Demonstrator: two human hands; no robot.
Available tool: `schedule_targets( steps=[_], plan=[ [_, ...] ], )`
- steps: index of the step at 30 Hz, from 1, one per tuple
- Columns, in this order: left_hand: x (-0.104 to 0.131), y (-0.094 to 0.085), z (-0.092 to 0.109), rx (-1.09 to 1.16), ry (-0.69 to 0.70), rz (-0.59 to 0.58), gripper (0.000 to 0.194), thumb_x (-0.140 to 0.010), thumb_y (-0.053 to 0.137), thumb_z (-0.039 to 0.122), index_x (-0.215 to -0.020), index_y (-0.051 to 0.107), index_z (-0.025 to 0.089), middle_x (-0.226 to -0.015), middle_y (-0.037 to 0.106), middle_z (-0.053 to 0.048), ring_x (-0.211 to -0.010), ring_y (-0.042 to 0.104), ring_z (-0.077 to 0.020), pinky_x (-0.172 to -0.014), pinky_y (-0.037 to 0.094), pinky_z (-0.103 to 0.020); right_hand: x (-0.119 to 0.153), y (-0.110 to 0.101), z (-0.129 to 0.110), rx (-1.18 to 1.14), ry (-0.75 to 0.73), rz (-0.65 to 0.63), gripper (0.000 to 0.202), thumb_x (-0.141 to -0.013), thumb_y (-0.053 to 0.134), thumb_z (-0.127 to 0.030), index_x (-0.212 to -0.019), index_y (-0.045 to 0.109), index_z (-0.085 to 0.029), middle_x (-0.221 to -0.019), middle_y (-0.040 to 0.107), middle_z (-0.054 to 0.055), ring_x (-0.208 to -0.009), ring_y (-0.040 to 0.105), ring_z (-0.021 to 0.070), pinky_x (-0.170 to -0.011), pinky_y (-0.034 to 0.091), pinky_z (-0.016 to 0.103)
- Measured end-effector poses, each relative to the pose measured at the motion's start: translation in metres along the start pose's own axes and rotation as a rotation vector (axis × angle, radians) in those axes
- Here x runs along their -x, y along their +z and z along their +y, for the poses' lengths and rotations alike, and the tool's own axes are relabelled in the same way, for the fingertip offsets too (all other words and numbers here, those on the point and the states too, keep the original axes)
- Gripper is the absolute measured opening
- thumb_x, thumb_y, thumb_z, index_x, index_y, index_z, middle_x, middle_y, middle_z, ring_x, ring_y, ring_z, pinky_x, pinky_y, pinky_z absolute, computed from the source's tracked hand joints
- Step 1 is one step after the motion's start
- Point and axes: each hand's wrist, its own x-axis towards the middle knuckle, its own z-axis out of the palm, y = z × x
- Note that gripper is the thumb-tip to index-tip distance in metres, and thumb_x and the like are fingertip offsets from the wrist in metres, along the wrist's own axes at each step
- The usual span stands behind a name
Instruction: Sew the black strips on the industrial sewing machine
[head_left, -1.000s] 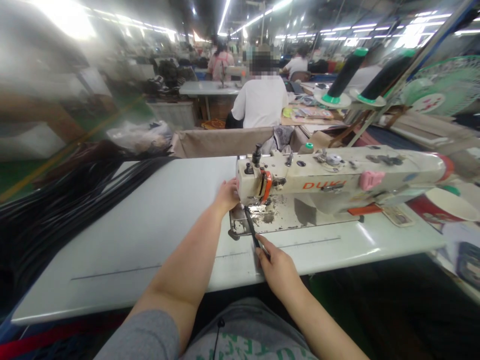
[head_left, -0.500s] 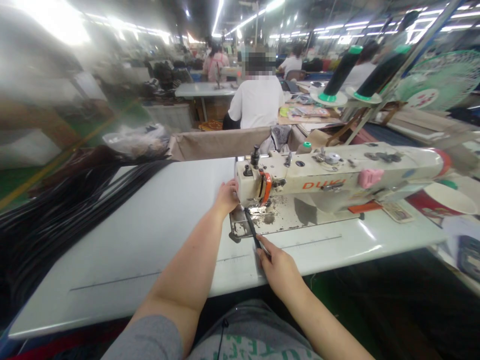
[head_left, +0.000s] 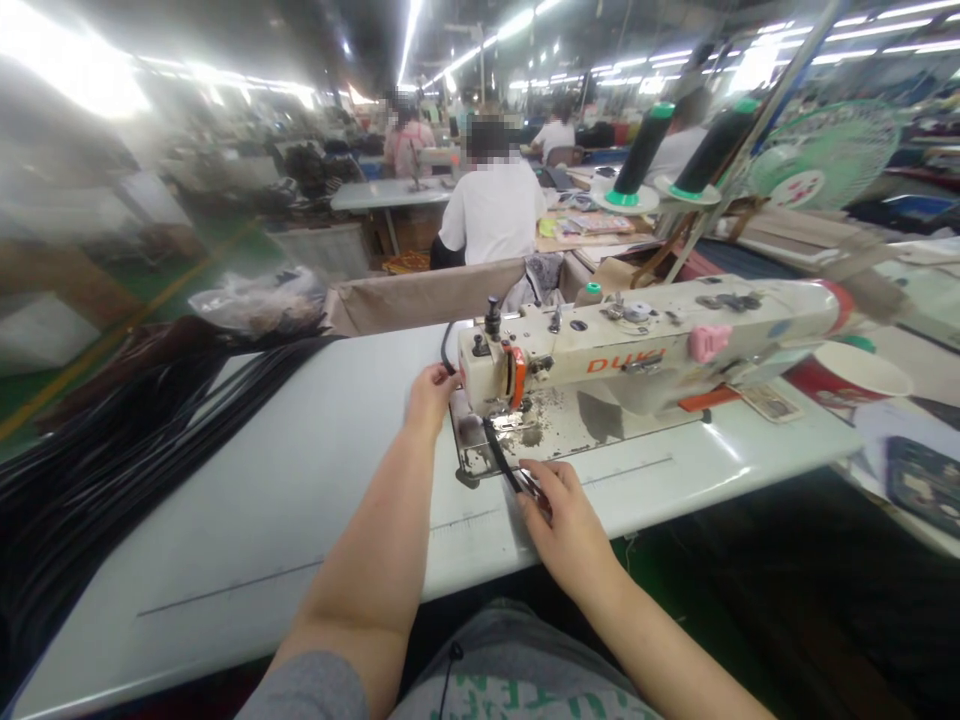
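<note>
A black strip lies near the centre of the frame, on the metal plate of the sewing machine, and its line is what ties the two hands together. Its long axis runs on a slant: from the right hand, just below centre, it climbs up and leftward to the needle area under the machine head. Beyond the head, a dark length curves up toward the top of the frame from the fingertips of the left hand; the head hides whatever lies between, so I cannot tell for sure that both are one piece. The hands are well apart, one at each side of the needle area, the left higher in the frame and the right lower. The left has its fingertips pinched on that dark length, just beside the head. The right is curled around a slim dark tool, with the strip's lower end meeting its thumb; whether it also grips the strip is unclear. Farther left on the counter, a heap of black strips lies well apart from both hands.
</note>
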Motion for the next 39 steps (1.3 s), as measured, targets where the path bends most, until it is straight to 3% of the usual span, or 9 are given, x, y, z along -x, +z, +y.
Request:
schedule_targets(
  steps=[4,8,11,16,21,25,30,35,39],
  plan=[
    [-0.002,-0.009,0.002,0.269,-0.077,0.080,0.025,-0.072,0.072,0.041,-0.075,0.062,0.018,-0.075,0.067,-0.003,-0.081,0.065,-0.0176,-0.082,0.054,-0.030,0.001,0.001,0.000,-0.055,-0.025,0.063,0.032,-0.096,0.057,-0.028,-0.125,0.065,-0.018,-0.127,0.054,0.016,-0.115,0.060,0.0280,-0.104,0.053,0.048],
    [0.007,-0.031,0.008,0.446,-0.131,0.157,0.029,-0.071,0.073,0.042,-0.075,0.056,0.019,-0.076,0.064,-0.003,-0.080,0.066,-0.0157,-0.085,0.056,-0.032,0.000,0.003,-0.004,-0.110,-0.070,0.047,0.025,-0.098,0.055,-0.033,-0.111,0.069,-0.018,-0.120,0.059,0.017,-0.113,0.060,0.0283,-0.104,0.052,0.047],
    [0.025,-0.052,0.010,0.498,-0.152,0.216,0.031,-0.070,0.077,0.040,-0.076,0.055,0.019,-0.075,0.064,-0.002,-0.075,0.065,-0.0137,-0.084,0.057,-0.032,-0.001,0.005,-0.011,-0.155,-0.088,-0.030,0.026,-0.099,0.053,-0.035,-0.113,0.070,-0.020,-0.114,0.066,0.014,-0.108,0.063,0.0264,-0.102,0.052,0.043],
    [0.063,-0.082,0.009,0.578,-0.167,0.303,0.032,-0.066,0.083,0.033,-0.080,0.059,0.017,-0.075,0.066,0.000,-0.072,0.066,-0.0119,-0.082,0.058,-0.030,-0.003,0.017,-0.023,-0.277,0.011,-0.247,0.034,-0.097,0.056,-0.044,-0.117,0.070,-0.020,-0.096,0.072,0.006,-0.090,0.066,0.0219,-0.085,0.052,0.033],
    [0.100,-0.102,0.004,0.619,-0.150,0.359,0.039,-0.062,0.089,0.032,-0.086,0.064,0.014,-0.080,0.069,-0.002,-0.078,0.070,-0.0135,-0.088,0.059,-0.033,-0.010,0.040,-0.034,-0.473,0.118,-0.389,0.039,-0.093,0.060,-0.056,-0.094,0.072,-0.019,-0.077,0.066,0.002,-0.069,0.057,0.0156,-0.067,0.045,0.029],
    [0.128,-0.114,0.007,0.625,-0.079,0.376,0.041,-0.065,0.092,0.035,-0.088,0.066,0.014,-0.087,0.070,-0.002,-0.085,0.072,-0.0152,-0.092,0.059,-0.034,-0.021,0.059,-0.042,-0.777,0.324,-0.462,0.050,-0.084,0.068,-0.066,-0.090,0.071,-0.017,-0.072,0.063,0.001,-0.054,0.040,0.0088,-0.049,0.027,0.023],
    [0.164,-0.125,0.011,0.563,-0.055,0.359,0.037,-0.073,0.089,0.038,-0.092,0.068,0.014,-0.091,0.071,-0.003,-0.093,0.073,-0.0168,-0.097,0.058,-0.034,-0.037,0.079,-0.050,-1.000,0.518,-0.552,0.048,-0.079,0.077,-0.062,-0.084,0.068,-0.014,-0.067,0.060,0.001,-0.049,0.033,0.0054,-0.046,0.012,0.021],
    [0.193,-0.138,0.009,0.495,-0.048,0.377,0.035,-0.078,0.087,0.040,-0.095,0.068,0.016,-0.095,0.073,-0.003,-0.098,0.074,-0.0179,-0.100,0.058,-0.036,-0.045,0.094,-0.060,-1.034,0.554,-0.602,0.041,-0.084,0.075,-0.053,-0.084,0.069,-0.012,-0.067,0.059,0.001,-0.048,0.034,0.0043,-0.045,0.011,0.020],
    [0.208,-0.146,0.010,0.452,-0.049,0.386,0.036,-0.079,0.086,0.042,-0.097,0.068,0.017,-0.094,0.074,-0.003,-0.100,0.074,-0.0203,-0.101,0.059,-0.040,-0.045,0.101,-0.068,-1.021,0.525,-0.671,0.043,-0.083,0.077,-0.055,-0.085,0.070,-0.012,-0.066,0.058,0.001,-0.048,0.034,0.0044,-0.044,0.011,0.020]
  ],
)
